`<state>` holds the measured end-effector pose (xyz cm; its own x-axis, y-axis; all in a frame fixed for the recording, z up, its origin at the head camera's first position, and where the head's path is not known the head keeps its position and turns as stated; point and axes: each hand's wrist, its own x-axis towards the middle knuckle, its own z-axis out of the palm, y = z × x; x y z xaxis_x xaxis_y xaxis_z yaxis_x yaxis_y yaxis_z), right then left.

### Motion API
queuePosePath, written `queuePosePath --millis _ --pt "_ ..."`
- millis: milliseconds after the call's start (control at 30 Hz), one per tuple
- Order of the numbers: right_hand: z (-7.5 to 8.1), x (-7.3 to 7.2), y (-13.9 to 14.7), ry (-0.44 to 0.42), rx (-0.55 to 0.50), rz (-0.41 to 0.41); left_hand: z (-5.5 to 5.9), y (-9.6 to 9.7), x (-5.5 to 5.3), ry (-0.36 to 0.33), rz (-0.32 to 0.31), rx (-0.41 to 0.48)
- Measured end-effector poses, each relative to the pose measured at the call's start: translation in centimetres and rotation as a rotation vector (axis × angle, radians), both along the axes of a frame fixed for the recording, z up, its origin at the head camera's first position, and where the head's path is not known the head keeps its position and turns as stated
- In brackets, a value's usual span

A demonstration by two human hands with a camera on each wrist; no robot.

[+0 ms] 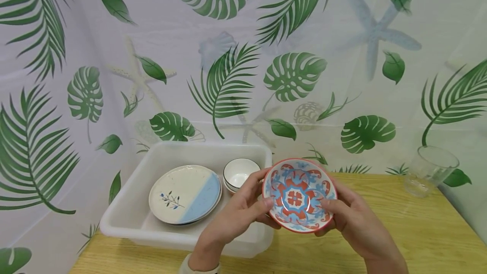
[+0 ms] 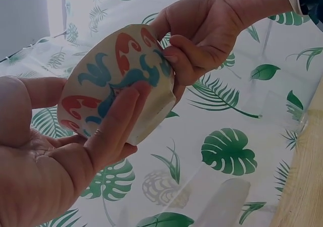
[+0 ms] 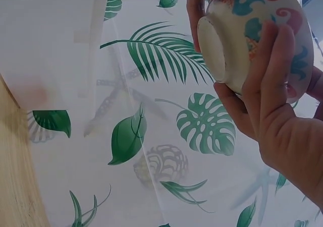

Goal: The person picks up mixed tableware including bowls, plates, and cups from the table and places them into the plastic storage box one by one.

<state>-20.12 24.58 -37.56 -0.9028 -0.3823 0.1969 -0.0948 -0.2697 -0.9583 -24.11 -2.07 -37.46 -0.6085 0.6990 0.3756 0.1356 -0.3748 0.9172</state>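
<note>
A patterned bowl (image 1: 294, 198), red and blue on white with a red rim, is held up between both hands with its inside facing the head camera. My left hand (image 1: 237, 208) grips its left side, thumb over the rim and fingers underneath. On the opposite side my right hand (image 1: 351, 215) grips it the same way. In the left wrist view the bowl's outer wall (image 2: 111, 80) shows red and blue scrolls, with fingers spread along it. The white foot of the bowl (image 3: 212, 49) faces the camera in the right wrist view.
A white plastic tub (image 1: 125, 219) stands on the wooden table (image 1: 430, 240), to the left of the bowl. Inside it lie stacked plates (image 1: 179, 193) and small white bowls (image 1: 241, 172). A clear glass (image 1: 428, 172) stands at the back right, near the leaf-patterned curtain (image 1: 243, 33).
</note>
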Motion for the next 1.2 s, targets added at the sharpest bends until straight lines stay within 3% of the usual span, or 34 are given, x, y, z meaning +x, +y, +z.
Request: queuePosePath --millis 333,767,1200 --pt "0.4 0.2 -0.7 0.01 0.031 -0.001 0.1 -0.3 0.0 -0.081 0.052 -0.023" --pt "0.8 0.3 -1.7 0.051 0.041 -0.023 0.3 -0.6 -0.1 -0.08 0.128 -0.031" --pt "0.6 0.3 -2.3 0.085 0.006 0.004 0.4 -1.1 -0.6 -0.089 0.155 -0.003"
